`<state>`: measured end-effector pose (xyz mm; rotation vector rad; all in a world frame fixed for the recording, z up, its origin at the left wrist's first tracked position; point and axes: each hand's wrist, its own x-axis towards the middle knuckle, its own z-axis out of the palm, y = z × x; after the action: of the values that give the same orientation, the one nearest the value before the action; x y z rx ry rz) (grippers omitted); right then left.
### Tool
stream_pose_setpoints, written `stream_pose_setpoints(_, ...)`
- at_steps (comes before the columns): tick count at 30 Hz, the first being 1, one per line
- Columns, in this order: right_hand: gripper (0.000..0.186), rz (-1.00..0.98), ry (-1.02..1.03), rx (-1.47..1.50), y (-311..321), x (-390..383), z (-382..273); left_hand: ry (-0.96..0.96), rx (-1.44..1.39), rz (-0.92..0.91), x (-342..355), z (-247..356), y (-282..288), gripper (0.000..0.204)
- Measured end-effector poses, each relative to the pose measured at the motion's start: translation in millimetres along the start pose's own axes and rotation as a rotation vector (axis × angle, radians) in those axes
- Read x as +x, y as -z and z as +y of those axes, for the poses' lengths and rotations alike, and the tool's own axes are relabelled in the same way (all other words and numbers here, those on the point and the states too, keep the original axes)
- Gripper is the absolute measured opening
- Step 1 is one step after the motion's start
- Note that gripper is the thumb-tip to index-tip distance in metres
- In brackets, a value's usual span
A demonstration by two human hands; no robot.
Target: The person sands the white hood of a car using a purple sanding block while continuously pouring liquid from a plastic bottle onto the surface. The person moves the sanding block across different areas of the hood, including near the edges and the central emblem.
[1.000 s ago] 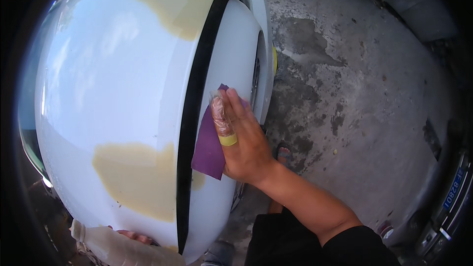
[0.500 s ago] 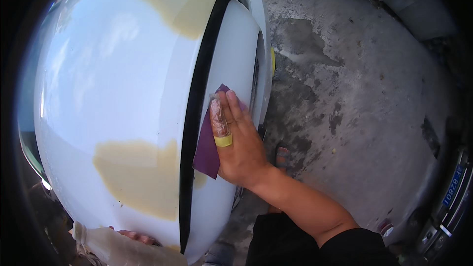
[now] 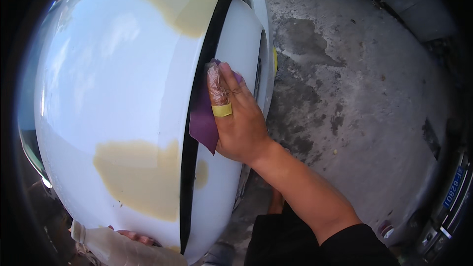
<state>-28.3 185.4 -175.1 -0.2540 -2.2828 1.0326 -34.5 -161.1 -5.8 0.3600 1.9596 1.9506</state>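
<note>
My right hand (image 3: 241, 123) lies along the white front panel (image 3: 241, 29) of a car, pressing a sheet of purple sandpaper (image 3: 203, 123) under its fingers. One edge of the sandpaper reaches over the black gap (image 3: 186, 182) beside the hood. Clear film and a band of yellow tape wrap my index finger. At the lower left, my left hand (image 3: 139, 237) is closed around a cloudy plastic bottle (image 3: 123, 249), which lies tilted with its neck to the left; most of that hand is hidden behind it.
The white hood (image 3: 123, 83) carries tan filler patches, one near its front edge (image 3: 140, 180) and another farther off (image 3: 182, 5). A smaller tan spot (image 3: 201, 174) shows on the front panel. Stained concrete floor (image 3: 315, 103) lies to the right, with another vehicle's bumper (image 3: 446, 216) at the far right.
My right hand and the sandpaper have slid farther along the panel, away from me, uncovering the small tan spot. My left hand and the bottle have stayed put.
</note>
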Motion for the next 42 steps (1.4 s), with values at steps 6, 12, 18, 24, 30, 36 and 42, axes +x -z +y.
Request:
stream_pose_setpoints(6, 0.058, -0.057, -0.022, 0.027, 3.4, -30.8, -18.4, -0.096, 0.017, 0.019, -1.7, -5.7, -2.2, 0.115)
stream_pose_setpoints(12, 0.056, -0.019, -0.029, -0.001, 2.0, -6.8, -4.7, -0.181, -0.032, -0.081, 14.2, -6.5, -38.1, 0.115)
stream_pose_setpoints(18, 0.055, -0.002, 0.003, -0.014, 2.5, 7.0, 3.4, -0.043, -0.065, 0.020, 2.7, -4.3, 4.6, 0.114)
stream_pose_setpoints(24, 0.059, -0.093, -0.009, -0.027, 3.1, -37.3, -21.8, -0.035, -0.122, 0.106, -4.7, -10.9, 7.4, 0.114)
stream_pose_setpoints(30, 0.064, -0.027, -0.023, -0.008, 6.1, 3.1, 5.7, 0.020, -0.061, 0.041, -4.4, -6.0, 15.0, 0.115)
stream_pose_setpoints(36, 0.062, -0.077, -0.008, -0.027, 13.0, -31.0, 7.6, 0.053, -0.114, 0.065, -3.2, -0.4, 4.1, 0.114)
stream_pose_setpoints(42, 0.073, -0.122, 0.043, 0.011, 25.3, -45.1, 24.6, 0.093, -0.127, 0.009, -4.9, -1.0, 19.3, 0.104)
